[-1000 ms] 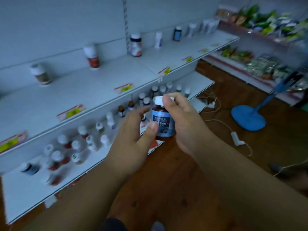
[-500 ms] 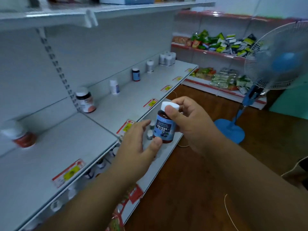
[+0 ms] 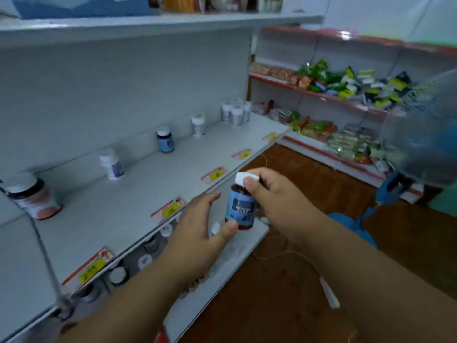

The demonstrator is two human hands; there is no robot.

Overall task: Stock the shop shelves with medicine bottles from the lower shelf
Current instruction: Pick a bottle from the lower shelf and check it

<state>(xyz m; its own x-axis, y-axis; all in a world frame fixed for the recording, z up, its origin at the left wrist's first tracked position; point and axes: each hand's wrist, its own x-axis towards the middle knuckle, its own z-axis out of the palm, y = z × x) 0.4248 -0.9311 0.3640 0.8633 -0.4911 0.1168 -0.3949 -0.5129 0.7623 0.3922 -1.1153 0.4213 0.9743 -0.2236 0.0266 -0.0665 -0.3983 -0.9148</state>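
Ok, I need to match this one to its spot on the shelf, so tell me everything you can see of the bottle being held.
The held bottle is small, dark brownish and see-through, seemingly plastic, with a white cap and a blue label whose print is too blurred to read. It is upright, slightly tilted, in the air in front of the middle shelf edge. The right hand pinches its cap and neck; the left hand has its thumb against the bottle's lower edge, fingers spread open.

Glossy plastic bottle (image 3: pixel 241 209), brown wooden floor (image 3: pixel 284 305)
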